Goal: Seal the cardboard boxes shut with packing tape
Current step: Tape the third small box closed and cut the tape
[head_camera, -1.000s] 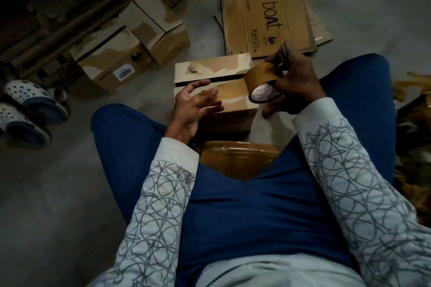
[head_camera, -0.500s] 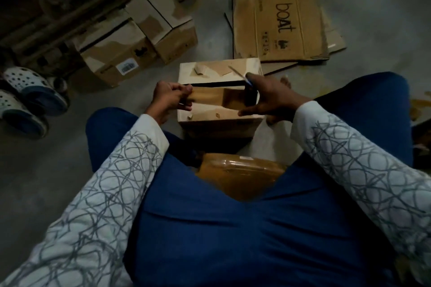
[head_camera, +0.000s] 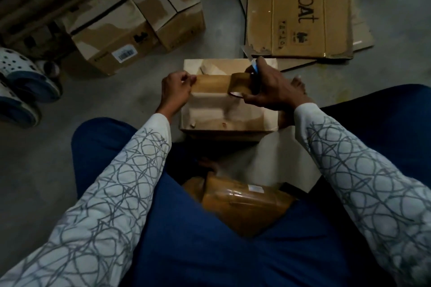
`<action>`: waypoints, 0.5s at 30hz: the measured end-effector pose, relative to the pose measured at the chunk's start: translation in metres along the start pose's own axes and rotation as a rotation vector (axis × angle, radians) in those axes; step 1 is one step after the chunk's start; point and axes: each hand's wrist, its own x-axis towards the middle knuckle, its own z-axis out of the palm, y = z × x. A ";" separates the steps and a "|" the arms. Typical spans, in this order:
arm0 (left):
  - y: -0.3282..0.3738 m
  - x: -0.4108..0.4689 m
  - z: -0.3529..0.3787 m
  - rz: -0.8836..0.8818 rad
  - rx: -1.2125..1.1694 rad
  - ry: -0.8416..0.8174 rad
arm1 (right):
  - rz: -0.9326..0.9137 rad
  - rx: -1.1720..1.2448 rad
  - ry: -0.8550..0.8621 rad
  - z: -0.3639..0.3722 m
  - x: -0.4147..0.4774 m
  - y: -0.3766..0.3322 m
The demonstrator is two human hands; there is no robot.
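Observation:
A small cardboard box [head_camera: 224,112] sits on the floor between my knees, its top flaps closed. My right hand [head_camera: 272,88] grips a roll of brown packing tape [head_camera: 241,85] over the box's right half, together with a blue-handled cutter [head_camera: 253,65] whose blade points up and away. A strip of brown tape [head_camera: 211,83] runs from the roll leftward across the flap seam. My left hand [head_camera: 176,87] pinches the strip's free end at the box's left edge.
Several taped cardboard boxes [head_camera: 130,23] stand at the back left. Flattened cartons printed "boat" [head_camera: 300,9] lie at the back right. A pair of white clogs [head_camera: 21,81] sits at the far left. A brown plastic-wrapped bundle [head_camera: 242,202] rests by my lap.
The tape roll came down from above the box to its top. My left hand took the tape's end, and the strip now stretches longer across the seam.

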 end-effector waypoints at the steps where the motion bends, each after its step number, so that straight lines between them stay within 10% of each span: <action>1: -0.005 0.006 0.002 -0.003 0.005 -0.016 | -0.004 0.006 -0.011 0.002 0.008 0.002; 15: -0.062 0.030 0.018 -0.280 0.083 0.035 | -0.125 -0.039 -0.127 0.048 0.078 0.000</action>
